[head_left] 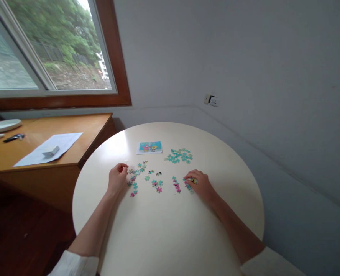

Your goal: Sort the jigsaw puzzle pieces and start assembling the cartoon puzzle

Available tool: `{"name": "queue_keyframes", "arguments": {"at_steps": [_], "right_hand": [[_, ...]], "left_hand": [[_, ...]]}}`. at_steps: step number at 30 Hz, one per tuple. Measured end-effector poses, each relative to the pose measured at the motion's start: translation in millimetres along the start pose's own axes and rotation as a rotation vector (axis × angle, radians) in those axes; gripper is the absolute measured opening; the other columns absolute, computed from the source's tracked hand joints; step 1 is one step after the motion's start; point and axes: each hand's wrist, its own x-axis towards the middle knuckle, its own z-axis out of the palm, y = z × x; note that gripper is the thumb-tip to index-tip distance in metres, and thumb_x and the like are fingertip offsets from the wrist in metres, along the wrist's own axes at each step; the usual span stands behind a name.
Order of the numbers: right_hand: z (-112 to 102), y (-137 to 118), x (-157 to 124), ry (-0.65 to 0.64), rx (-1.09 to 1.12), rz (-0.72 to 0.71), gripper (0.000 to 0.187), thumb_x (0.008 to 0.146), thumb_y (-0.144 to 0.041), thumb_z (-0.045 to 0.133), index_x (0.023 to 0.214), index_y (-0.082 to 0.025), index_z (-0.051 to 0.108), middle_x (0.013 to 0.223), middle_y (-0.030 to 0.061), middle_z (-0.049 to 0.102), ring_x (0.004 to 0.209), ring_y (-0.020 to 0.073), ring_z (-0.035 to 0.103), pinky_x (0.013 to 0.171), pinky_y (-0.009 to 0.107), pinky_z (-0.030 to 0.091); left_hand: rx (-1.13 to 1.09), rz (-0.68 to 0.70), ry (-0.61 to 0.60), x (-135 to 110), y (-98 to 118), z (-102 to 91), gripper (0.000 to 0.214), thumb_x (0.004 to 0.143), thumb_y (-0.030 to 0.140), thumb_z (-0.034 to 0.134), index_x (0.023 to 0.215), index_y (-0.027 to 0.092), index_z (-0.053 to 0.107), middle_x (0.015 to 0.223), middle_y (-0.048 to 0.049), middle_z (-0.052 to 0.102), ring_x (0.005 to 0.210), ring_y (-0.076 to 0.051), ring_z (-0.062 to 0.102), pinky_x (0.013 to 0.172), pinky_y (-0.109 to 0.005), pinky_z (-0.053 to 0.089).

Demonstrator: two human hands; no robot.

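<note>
My left hand [118, 178] rests at the left edge of the loose jigsaw pieces [135, 186], its fingers curled together. Whether a small piece is between those fingertips I cannot make out. My right hand [200, 184] is closed over a partly joined strip of jigsaw pieces [188, 186], fingers and thumb on it, hiding part of it. Just left of that hand lies a short joined strip [176, 184] in pink and teal. Between the hands are scattered pieces [158, 189], some pink, some teal.
A cartoon picture card [149, 147] lies at the back of the round white table [158, 237]. Right of it is a pile of teal pieces [179, 155]. A wooden desk [69, 149] with paper [69, 138] and a white plate [3, 125] stands at left; walls close off the right.
</note>
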Motion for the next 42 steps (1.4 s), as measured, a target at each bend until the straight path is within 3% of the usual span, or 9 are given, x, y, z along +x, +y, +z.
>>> {"name": "queue_keyframes", "arguments": {"at_steps": [7,14,21,26,29,32,42], "right_hand": [[0.8,-0.8,-0.5,0.025,0.008,-0.006,0.008,0.068,-0.019,0.060,0.069,-0.024,0.067,0.082,0.0038,0.066,0.084,0.0205,0.059,0.080,0.035,0.042],[-5.2,-2.1,-1.2,0.109,0.122,-0.024,0.015,0.074,-0.020,0.050,0.072,-0.021,0.065,0.078,0.0046,0.065,0.079,0.0185,0.060,0.077,0.032,0.044],[-15.2,4.9,-1.9,0.152,0.129,-0.034,0.022,0.072,-0.016,0.043,0.074,-0.021,0.065,0.082,0.0054,0.064,0.083,0.0186,0.060,0.081,0.033,0.045],[-21.4,-6.0,-6.5,-0.013,0.086,-0.096,0.023,0.076,-0.023,0.047,0.090,-0.022,0.066,0.106,0.0083,0.063,0.102,0.0202,0.057,0.092,0.038,0.040],[-22.7,-16.2,-10.4,-0.194,-0.043,-0.094,0.036,0.076,-0.033,0.054,0.111,-0.024,0.059,0.128,0.0104,0.052,0.120,0.0258,0.045,0.098,0.049,0.031],[-19.9,-18.5,-12.6,-0.317,-0.159,-0.084,0.044,0.076,-0.036,0.055,0.119,-0.026,0.055,0.135,0.0109,0.044,0.127,0.0271,0.037,0.100,0.053,0.025],[-8.3,3.2,-9.5,-0.245,-0.284,-0.030,0.038,0.080,-0.037,0.047,0.115,-0.027,0.058,0.131,0.0078,0.050,0.121,0.0244,0.045,0.099,0.049,0.030]], "left_hand": [[0.001,-0.011,-0.003,-0.8,2.8,-1.7,0.017,0.065,0.028,0.044,0.068,0.018,0.058,0.049,0.0029,0.053,0.050,-0.014,0.050,0.052,-0.025,0.036],[-0.013,-0.001,-0.003,0.0,-0.6,-1.7,0.018,0.065,0.028,0.044,0.069,0.017,0.058,0.051,0.0026,0.053,0.051,-0.014,0.051,0.053,-0.025,0.036],[-0.017,-0.006,0.003,0.3,0.5,-2.4,0.018,0.065,0.029,0.044,0.069,0.017,0.057,0.050,0.0028,0.052,0.050,-0.013,0.050,0.052,-0.025,0.035],[-0.017,-0.011,0.008,0.6,1.8,-2.5,0.017,0.064,0.027,0.044,0.067,0.017,0.057,0.049,0.0034,0.052,0.050,-0.013,0.050,0.053,-0.024,0.036],[-0.013,-0.010,0.015,1.6,-0.1,-1.9,0.016,0.064,0.026,0.044,0.067,0.017,0.057,0.048,0.0036,0.052,0.050,-0.013,0.050,0.053,-0.025,0.036],[-0.006,-0.012,0.014,1.8,-1.5,-1.5,0.016,0.065,0.026,0.044,0.068,0.017,0.057,0.049,0.0036,0.052,0.049,-0.013,0.049,0.053,-0.025,0.036],[-0.017,0.000,0.015,-0.1,0.9,0.1,0.015,0.066,0.024,0.042,0.067,0.017,0.056,0.050,0.0036,0.049,0.050,-0.012,0.047,0.053,-0.024,0.034]]}}
